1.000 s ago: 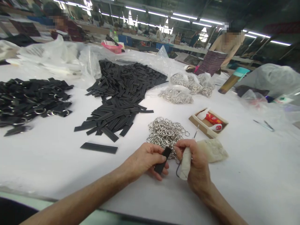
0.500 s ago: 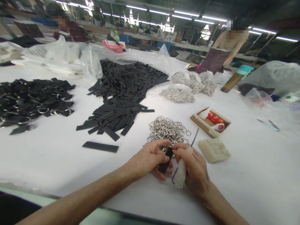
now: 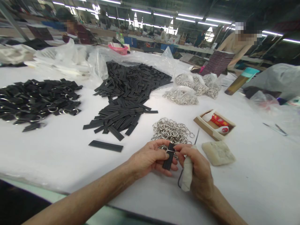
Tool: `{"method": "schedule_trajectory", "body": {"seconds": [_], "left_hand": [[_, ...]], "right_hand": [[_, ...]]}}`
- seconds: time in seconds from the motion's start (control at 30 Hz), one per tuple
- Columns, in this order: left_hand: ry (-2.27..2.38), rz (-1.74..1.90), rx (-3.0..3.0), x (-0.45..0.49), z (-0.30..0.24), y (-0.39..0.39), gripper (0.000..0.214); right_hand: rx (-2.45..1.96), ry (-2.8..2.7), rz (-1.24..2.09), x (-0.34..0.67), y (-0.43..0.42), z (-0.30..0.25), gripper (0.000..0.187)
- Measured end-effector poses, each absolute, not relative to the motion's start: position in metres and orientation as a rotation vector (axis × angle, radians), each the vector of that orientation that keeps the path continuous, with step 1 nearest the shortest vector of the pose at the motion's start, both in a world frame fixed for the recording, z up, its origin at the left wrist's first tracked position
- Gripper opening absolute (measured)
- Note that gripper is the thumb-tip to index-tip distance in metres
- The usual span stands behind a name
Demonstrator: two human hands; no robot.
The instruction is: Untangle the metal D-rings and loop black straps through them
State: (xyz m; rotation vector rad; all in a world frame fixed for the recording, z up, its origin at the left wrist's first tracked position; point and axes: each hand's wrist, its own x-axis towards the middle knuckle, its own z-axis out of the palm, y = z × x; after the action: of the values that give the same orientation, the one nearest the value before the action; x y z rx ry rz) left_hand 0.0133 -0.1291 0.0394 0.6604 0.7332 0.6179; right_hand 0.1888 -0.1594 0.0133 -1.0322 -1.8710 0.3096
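Between thumb and fingers, my left hand (image 3: 152, 157) grips a short black strap (image 3: 167, 163), held tilted above the table. A thin metal ring (image 3: 170, 151) crosses the strap near its upper end. My right hand (image 3: 199, 164) is closed around an awl (image 3: 187, 175) with a pale wrapped handle; its thin metal shaft points up and a dark cord or wire curves at its lower end. The right thumb and fingertip touch the strap's edge by the ring. Right behind both hands lies a heap of metal rings (image 3: 172, 129). A single black strap (image 3: 106, 146) lies flat to the left.
Beyond are a large pile of black straps (image 3: 136, 81), finished-looking straps with rings (image 3: 39, 97), bagged rings (image 3: 181, 96), an open box with glue tubes (image 3: 207, 130), a waxy block (image 3: 218, 153), tweezers (image 3: 274, 128) and a bottle (image 3: 239, 83). Other people stand behind the table.
The metal ring now shows across the strap, which has turned more face-on in my left hand. The whole view has shifted slightly, so things sit further right. Both hands keep their holds.
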Motion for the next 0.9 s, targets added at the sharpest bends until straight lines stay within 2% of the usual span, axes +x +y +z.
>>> {"method": "schedule_trajectory", "body": {"seconds": [0.07, 0.2, 0.3, 0.47, 0.63, 0.73, 0.9], "left_hand": [[0.734, 0.629, 0.675, 0.013, 0.039, -0.130, 0.038], [0.766, 0.656, 0.674, 0.013, 0.037, -0.130, 0.048], [0.791, 0.676, 0.671, 0.013, 0.037, -0.130, 0.045], [0.789, 0.746, 0.662, 0.013, 0.039, -0.129, 0.028], [0.796, 0.774, 0.614, 0.014, 0.040, -0.131, 0.028], [0.770, 0.788, 0.607, 0.015, 0.039, -0.132, 0.029], [0.714, 0.772, 0.564, 0.016, 0.036, -0.133, 0.031]], "right_hand": [[-1.050, -1.841, 0.376, 0.188, -0.159, 0.009, 0.013], [-1.052, -1.819, 0.415, 0.188, -0.159, 0.004, 0.016], [-1.022, -1.839, 0.392, 0.188, -0.161, 0.009, 0.014], [-0.882, -2.093, 0.120, 0.179, -0.165, 0.029, 0.017], [-0.881, -2.224, -0.179, 0.169, -0.161, 0.037, 0.025], [-0.885, -2.199, -0.106, 0.169, -0.160, 0.036, 0.024], [-0.953, -1.980, 0.277, 0.174, -0.164, 0.027, 0.017]]}}
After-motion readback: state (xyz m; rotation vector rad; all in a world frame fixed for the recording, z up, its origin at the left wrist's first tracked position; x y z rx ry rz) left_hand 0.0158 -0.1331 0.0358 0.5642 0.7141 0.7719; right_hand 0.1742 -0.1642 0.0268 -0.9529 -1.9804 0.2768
